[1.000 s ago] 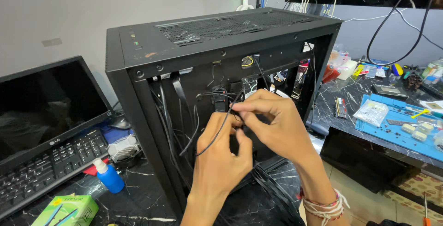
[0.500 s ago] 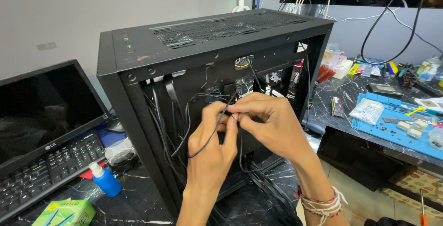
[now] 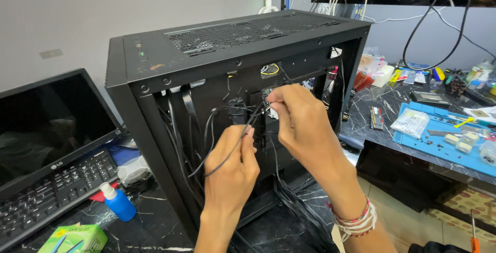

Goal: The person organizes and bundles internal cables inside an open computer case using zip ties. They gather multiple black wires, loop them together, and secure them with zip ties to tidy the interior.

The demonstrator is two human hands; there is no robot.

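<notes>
The fingers [image 3: 247, 140] of the left hand [image 3: 231, 167] are closed around a thin black cable [image 3: 223, 155], which is gripped in the fist and runs up and to the right toward the other hand. The fingers [image 3: 274, 98] of the right hand [image 3: 302, 124] are pinched shut on the upper end of the same cable, just in front of the inner panel of the case; what exactly is pinched at the tip is too small to be told. The two hands are held near each other, the right one higher, and a beaded bracelet [image 3: 355, 221] is worn on the right wrist.

The cable is found inside the open side of a black computer case [image 3: 227, 51], which is stood upright on a dark marbled desk [image 3: 155, 217]. More black cables [image 3: 181, 134] are hung in loops behind the left hand, and a bundle of flat black cables [image 3: 299, 206] is trailed out of the bottom of the case onto the desk.

To the left of the case, a laptop [image 3: 46, 149] with a dark screen is seen, with a small blue bottle with a white cap [image 3: 118, 201] and a green box [image 3: 75, 238] in front of it. To the right, a blue work mat [image 3: 439, 139] with small parts is laid on a further desk.
</notes>
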